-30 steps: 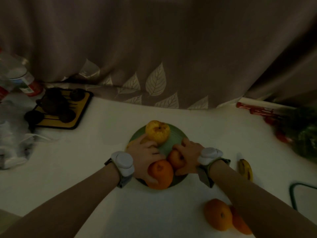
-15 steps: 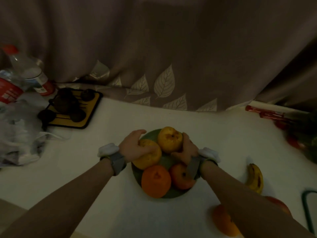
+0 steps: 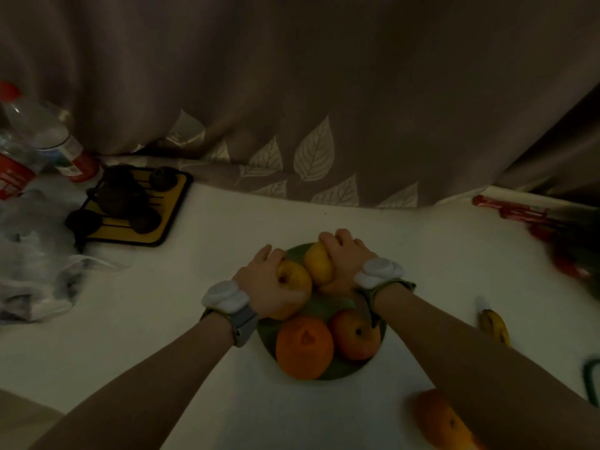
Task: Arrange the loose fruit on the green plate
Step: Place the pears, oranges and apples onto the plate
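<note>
Farthest left, on the white bench, sit clear plastic bottles with red labels above a crumpled plastic bag, and just beside them a yellow tray carrying dark round things too dim to identify. Toward the middle, the left hand lies on the left rear part of the green plate, its fingers curled round the outer side of a yellow apple, which shows its stem hollow toward the camera. Touching that fruit on its right is a second yellow fruit, covered from above and the right by the right hand, whose fingers wrap over its far top. Both hands grasp their fruit while it rests on the plate. Nearer the camera on the same plate lie an orange and, touching it on the right, a red apple, both free of either hand. Off the plate to the right, another orange lies partly hidden under the right forearm, and a banana lies farther right. A leaf-printed curtain hangs behind everything.
</note>
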Motion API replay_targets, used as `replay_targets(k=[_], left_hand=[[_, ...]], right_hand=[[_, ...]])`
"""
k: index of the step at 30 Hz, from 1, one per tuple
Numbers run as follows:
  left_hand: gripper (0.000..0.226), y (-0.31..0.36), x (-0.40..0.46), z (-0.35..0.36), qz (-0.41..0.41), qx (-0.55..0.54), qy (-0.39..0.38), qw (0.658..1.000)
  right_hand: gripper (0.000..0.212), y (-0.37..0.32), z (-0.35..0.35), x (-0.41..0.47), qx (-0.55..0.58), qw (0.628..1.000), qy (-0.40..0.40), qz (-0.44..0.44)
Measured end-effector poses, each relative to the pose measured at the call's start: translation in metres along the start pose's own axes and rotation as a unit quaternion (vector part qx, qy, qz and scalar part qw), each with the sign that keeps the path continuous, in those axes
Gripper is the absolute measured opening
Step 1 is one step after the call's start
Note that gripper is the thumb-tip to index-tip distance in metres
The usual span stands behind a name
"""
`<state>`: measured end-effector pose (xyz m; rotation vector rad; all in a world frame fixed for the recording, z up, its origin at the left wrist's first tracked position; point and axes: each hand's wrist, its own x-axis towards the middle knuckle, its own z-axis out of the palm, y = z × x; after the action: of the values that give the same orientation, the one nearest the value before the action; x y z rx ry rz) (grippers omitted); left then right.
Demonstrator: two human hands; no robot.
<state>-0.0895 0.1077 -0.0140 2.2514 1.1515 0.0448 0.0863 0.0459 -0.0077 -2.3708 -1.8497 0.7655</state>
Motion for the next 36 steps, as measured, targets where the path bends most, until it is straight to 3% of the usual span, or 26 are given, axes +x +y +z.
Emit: replay_targets(k=[4,7,11,14,18,23,28,31,33,36], left_hand=[[0.09,0.003,-0.002,0.002,-0.031,-0.035,0.054,0.997],[0.075,0.008,-0.003,0.005,-0.054,-0.041,0.036,0.997],[0.072,0.012,-0.003,0.001,-0.071,-0.052,0.02,0.996],[0.077,0.014,-0.001,0.002,-0.074,-0.014,0.011,0.997],[0.079,0.015,0.002,0.005,-0.094,0.048,-0.009,0.994],[0.07,0.021,0.008,0.004,-0.107,0.087,-0.026,0.99],[0.072,0.026,0.008,0.002,-0.136,0.106,0.0,0.985],[0.071,0.022,0.008,0.006,-0.08,0.121,0.042,0.989],[0.08,0.018,0.006,0.009,0.012,0.113,0.061,0.992],[0.105,0.008,-0.005,0.011,0.101,0.065,0.033,0.992]], right_hand=[[0.097,-0.005,0.008,0.002,0.037,0.996,0.049,0.061],[0.098,-0.01,0.019,0.008,0.086,0.987,0.074,0.112],[0.086,-0.016,0.031,0.008,0.162,0.968,0.135,0.139],[0.076,-0.013,0.021,-0.001,0.151,0.978,0.102,0.105],[0.09,-0.005,0.008,-0.006,0.087,0.993,0.03,0.074],[0.087,-0.017,0.017,0.012,0.047,0.988,0.028,0.145],[0.104,0.009,0.0,-0.029,0.203,0.978,-0.001,0.051],[0.079,0.023,0.016,-0.061,0.186,0.981,0.029,0.051],[0.065,0.024,0.026,-0.079,0.144,0.987,-0.033,0.064],[0.092,0.023,0.032,-0.095,0.125,0.987,-0.089,0.043]])
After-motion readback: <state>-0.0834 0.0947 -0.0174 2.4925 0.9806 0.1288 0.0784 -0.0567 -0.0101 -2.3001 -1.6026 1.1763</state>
